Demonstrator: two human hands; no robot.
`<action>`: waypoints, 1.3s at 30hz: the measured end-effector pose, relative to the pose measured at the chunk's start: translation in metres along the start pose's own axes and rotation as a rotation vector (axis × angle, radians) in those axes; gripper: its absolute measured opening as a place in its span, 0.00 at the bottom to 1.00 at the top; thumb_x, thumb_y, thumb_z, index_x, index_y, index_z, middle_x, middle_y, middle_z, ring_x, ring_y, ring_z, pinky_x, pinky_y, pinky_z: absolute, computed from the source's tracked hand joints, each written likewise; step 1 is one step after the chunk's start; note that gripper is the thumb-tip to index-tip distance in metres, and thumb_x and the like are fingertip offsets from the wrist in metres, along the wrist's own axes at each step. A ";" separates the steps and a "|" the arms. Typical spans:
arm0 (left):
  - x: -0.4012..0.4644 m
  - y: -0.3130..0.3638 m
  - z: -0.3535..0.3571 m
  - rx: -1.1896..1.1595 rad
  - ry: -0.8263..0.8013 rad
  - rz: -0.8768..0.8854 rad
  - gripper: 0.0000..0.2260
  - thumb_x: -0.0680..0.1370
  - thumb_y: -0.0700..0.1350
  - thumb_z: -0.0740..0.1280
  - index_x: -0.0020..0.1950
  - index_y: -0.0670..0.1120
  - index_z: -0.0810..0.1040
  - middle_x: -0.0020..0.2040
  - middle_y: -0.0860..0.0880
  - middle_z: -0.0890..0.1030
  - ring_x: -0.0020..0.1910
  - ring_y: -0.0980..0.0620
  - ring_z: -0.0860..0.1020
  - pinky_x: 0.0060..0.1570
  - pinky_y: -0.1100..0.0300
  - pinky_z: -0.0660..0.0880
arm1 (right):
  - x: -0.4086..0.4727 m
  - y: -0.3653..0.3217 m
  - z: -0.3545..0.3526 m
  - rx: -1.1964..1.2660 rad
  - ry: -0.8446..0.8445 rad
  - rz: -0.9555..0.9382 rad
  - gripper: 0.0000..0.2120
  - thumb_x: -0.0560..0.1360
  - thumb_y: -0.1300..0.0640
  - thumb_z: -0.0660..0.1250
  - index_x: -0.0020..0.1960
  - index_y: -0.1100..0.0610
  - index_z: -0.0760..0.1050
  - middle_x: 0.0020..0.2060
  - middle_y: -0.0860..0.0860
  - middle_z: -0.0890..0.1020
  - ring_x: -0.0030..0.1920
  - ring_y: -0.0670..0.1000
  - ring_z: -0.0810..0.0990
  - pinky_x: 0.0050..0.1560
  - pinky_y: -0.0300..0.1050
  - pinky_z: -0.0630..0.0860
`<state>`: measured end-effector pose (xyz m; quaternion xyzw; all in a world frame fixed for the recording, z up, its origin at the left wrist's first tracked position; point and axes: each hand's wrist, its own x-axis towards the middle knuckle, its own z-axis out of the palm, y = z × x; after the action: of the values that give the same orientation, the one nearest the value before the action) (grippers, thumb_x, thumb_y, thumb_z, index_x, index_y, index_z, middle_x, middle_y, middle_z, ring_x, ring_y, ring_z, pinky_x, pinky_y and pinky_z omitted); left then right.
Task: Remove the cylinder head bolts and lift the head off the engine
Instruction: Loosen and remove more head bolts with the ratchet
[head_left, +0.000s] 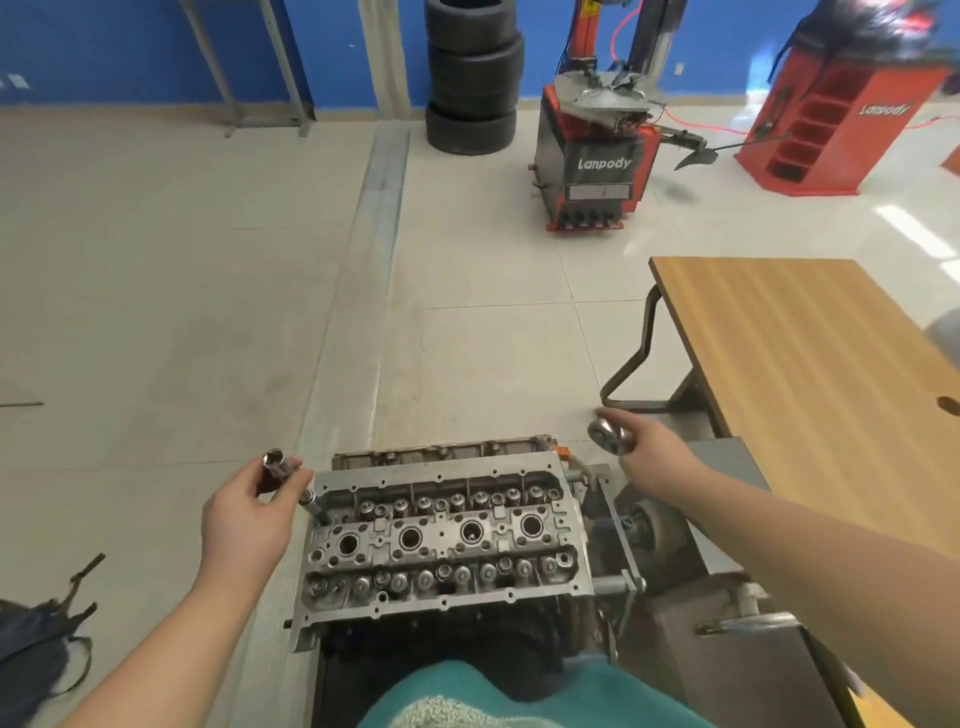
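The grey cylinder head (441, 540) sits on the engine on a stand, below centre, with valve springs and several spark plug wells facing up. My left hand (249, 519) grips a chrome socket (275, 465) on an extension bar (314, 506); the bar's lower end reaches into the head's far left corner. My right hand (649, 457) is raised beyond the head's far right corner. It holds a ratchet head (605, 434), whose handle is hidden in the palm.
A wooden table (810, 364) stands at the right with its metal leg near my right hand. The engine stand frame (675, 571) is right of the head. A dark bag (36, 644) lies on the floor at left. Tyres and red workshop machines stand far back.
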<state>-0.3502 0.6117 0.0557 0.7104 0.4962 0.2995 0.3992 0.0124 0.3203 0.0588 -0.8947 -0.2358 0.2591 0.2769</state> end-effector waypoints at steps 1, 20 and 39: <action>-0.001 0.001 0.002 0.016 0.004 -0.002 0.05 0.79 0.44 0.76 0.49 0.54 0.84 0.47 0.59 0.85 0.49 0.66 0.80 0.51 0.57 0.72 | 0.000 0.020 -0.002 -0.055 0.012 0.020 0.39 0.77 0.73 0.61 0.78 0.38 0.70 0.66 0.53 0.81 0.34 0.47 0.82 0.23 0.34 0.72; -0.011 0.006 0.010 0.064 0.082 -0.117 0.02 0.80 0.47 0.76 0.50 0.52 0.84 0.47 0.54 0.87 0.51 0.45 0.85 0.55 0.47 0.77 | 0.029 0.135 -0.015 -0.641 0.025 0.069 0.44 0.77 0.72 0.55 0.84 0.39 0.52 0.64 0.51 0.72 0.38 0.50 0.78 0.25 0.43 0.69; -0.021 0.007 0.005 -0.064 0.049 -0.115 0.06 0.79 0.48 0.77 0.55 0.52 0.86 0.50 0.57 0.86 0.52 0.65 0.82 0.55 0.65 0.73 | -0.037 -0.168 0.077 -0.469 0.083 -0.864 0.17 0.84 0.42 0.59 0.66 0.48 0.77 0.50 0.46 0.86 0.52 0.52 0.82 0.44 0.47 0.75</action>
<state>-0.3495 0.5896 0.0587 0.6601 0.5360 0.3089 0.4261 -0.1075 0.4517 0.1202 -0.7630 -0.6260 0.0245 0.1592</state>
